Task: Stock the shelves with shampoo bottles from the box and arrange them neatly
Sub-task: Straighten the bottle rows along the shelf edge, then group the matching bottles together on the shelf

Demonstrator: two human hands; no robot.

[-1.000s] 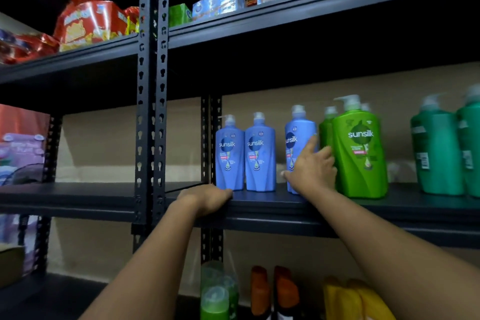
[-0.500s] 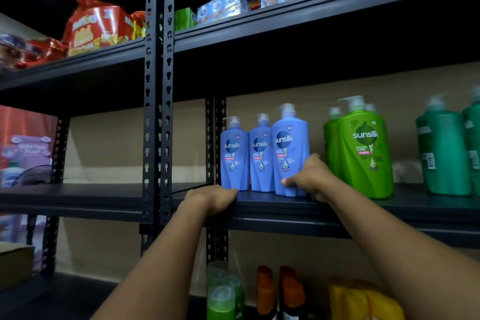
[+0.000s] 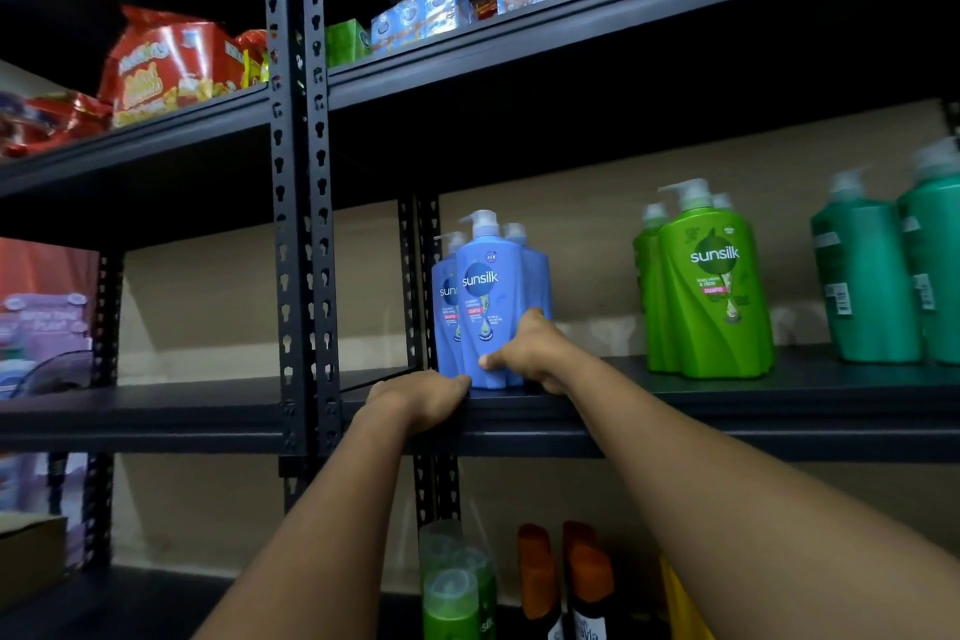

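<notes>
Your right hand (image 3: 530, 353) has its grip clamped low on the front blue Sunsilk shampoo bottle (image 3: 485, 299), thumb on the label face, bottle upright at the shelf (image 3: 675, 398) edge. Your left hand (image 3: 421, 398) curls over that edge just beside its base. Two more blue bottles (image 3: 535, 276) stand behind; green Sunsilk bottles (image 3: 711, 286) stand well apart.

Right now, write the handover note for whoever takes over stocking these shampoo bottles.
Left hand: fingers curled over the front edge of the dark metal middle shelf, holding no bottle.
Right hand: grips the base of the front blue Sunsilk pump bottle, upright at the shelf's front.
Two more blue pump bottles stand close behind it; light green Sunsilk pump bottles and dark green pump bottles stand to the right.
Done: three blue bottles shelved.
Left: release the front bottle; the box is out of view.
</notes>
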